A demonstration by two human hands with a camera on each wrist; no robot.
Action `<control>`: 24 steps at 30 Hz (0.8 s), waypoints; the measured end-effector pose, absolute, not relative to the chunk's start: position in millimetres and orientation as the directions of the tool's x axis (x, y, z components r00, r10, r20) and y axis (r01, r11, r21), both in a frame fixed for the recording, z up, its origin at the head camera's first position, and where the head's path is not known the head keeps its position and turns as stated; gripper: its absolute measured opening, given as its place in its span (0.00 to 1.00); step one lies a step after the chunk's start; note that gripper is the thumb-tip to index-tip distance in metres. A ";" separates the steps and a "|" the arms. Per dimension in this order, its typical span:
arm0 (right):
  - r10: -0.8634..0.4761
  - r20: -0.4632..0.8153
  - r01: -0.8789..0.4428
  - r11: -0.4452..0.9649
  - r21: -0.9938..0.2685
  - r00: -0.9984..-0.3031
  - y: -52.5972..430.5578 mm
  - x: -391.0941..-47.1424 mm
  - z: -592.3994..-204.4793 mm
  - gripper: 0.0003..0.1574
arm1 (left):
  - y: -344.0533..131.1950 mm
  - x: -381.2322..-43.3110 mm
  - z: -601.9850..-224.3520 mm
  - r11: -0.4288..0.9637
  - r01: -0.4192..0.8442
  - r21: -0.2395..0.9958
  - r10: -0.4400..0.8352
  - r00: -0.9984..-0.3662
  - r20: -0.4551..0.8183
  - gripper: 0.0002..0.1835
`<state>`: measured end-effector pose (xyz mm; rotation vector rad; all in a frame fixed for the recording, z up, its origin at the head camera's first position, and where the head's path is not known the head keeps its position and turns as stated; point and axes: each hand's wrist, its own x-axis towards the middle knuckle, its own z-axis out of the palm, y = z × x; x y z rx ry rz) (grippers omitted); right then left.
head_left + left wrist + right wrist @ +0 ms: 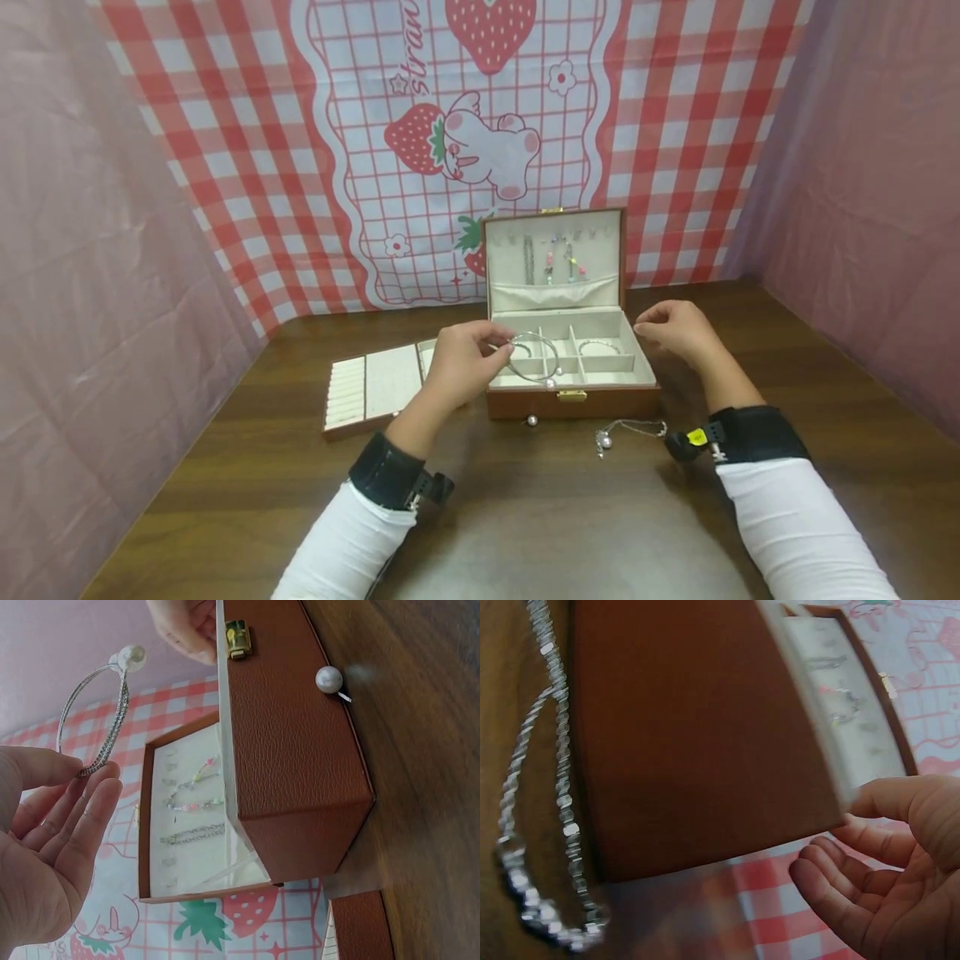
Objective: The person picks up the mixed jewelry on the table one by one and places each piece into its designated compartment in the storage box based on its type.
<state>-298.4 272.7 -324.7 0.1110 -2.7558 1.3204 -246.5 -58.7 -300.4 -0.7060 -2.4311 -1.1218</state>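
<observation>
My left hand [463, 360] pinches a silver bangle [118, 724] between thumb and fingertips, holding it up over the front left of the jewelry box [525, 406]. White pearls [133, 658] sit at the bangle's ends. The brown box stands with its lid up, and its cream compartments hold another bangle [600, 343] at the right and one more at the left, partly behind the held one. Beside the box's right rim is my right hand [678, 331], fingers loosely bent with nothing between them. Its fingertips are right at the box's corner in the right wrist view.
A shallow tray [392, 379] with ring rolls lies left of the box. In front of the box are a pearl piece [532, 421] and a silver chain with a pearl pendant [606, 440]. Bracelets hang inside the lid [510, 262]. A checkered cloth [675, 125] rises behind the table.
</observation>
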 end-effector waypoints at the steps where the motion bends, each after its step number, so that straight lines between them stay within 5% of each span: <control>1: -0.034 0.082 -0.085 0.626 -0.775 -0.996 272.3 -298.9 -326.4 0.22 | -59.3 -248.0 -300.2 0.555 0.579 0.597 0.284 -0.807 0.518 0.06; 8: -0.049 -0.034 -0.007 0.662 -0.750 -0.998 270.2 -300.7 -334.5 0.30 | -60.8 -259.1 -298.3 0.561 0.566 0.604 0.302 -0.819 0.488 0.06; 24: -0.025 -0.023 0.001 0.659 -0.753 -0.999 267.8 -297.9 -337.9 0.30 | -53.5 -291.9 -274.5 0.647 0.645 0.407 0.490 -0.761 0.426 0.07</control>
